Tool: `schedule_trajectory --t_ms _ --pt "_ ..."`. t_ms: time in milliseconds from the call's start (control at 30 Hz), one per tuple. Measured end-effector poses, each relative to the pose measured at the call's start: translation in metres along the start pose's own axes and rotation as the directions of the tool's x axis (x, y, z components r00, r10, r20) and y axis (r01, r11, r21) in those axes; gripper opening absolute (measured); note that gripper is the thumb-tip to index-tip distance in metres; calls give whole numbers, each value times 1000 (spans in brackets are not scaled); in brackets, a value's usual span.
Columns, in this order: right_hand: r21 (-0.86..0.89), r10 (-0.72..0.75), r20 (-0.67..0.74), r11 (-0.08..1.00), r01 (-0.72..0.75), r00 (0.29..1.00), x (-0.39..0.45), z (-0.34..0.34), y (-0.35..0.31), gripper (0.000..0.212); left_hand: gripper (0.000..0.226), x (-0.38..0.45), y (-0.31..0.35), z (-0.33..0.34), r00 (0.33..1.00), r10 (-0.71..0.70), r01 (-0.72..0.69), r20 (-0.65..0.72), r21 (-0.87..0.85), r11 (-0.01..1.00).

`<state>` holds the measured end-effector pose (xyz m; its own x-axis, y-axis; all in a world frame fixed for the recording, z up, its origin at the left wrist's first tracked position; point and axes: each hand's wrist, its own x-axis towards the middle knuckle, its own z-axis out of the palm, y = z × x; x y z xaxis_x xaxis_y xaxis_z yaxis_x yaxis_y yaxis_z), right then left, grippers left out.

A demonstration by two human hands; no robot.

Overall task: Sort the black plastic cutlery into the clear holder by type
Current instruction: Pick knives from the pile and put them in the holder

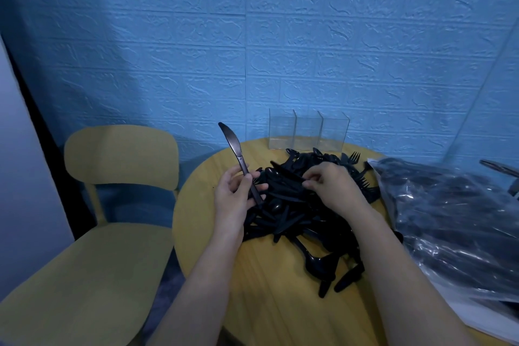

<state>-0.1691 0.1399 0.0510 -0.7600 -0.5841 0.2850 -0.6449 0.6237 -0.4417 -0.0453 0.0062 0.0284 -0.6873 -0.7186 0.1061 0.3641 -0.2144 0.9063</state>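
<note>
left hand (233,194) has a curled grip on a black knife (238,160), blade up. right hand (331,185) pinches into the cutlery pile (295,205) mid-worktop. clear holder (307,132) stands at the far edge. tangled pieces could snag and scatter.

**A:** can't sort out most of the cutlery pile (292,205), it's one dark tangle, and the right hand (332,188) covers its middle. Can't tell if those fingers actually pinch a piece.

**B:** same. The plastic bag (449,222) runs off the right edge, contents just a black blur. The shiny thing (502,168) at that edge is cut off too, no clue what it is.
</note>
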Motion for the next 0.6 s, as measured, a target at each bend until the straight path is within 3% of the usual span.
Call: schedule_trajectory --t_ms 67,133,233,300,500,600 --pt "204 51 -165 979 -16 985 -1 -7 -2 5 23 -2 0 -1 1000 -1 1 13 6 1000" --pt "497 159 -252 867 -13 955 0 -15 -3 3 21 -4 1 -1 1000 -1 0 31 14 1000" --pt "787 186 -152 617 6 971 -6 -24 -9 4 16 -7 2 0 997 3 -7 79 53 999" --pt "815 132 -108 579 11 985 -9 -23 -16 3 14 -9 2 2 994 0 -7 114 65 998" --pt "683 58 -114 730 36 992 -12 -7 -39 5 13 -14 0 10 974 -17 -11 225 122 992" --pt "655 30 -95 755 39 995 -16 -3 -43 8 16 -14 -4 11 966 -2 -49 260 189 981"
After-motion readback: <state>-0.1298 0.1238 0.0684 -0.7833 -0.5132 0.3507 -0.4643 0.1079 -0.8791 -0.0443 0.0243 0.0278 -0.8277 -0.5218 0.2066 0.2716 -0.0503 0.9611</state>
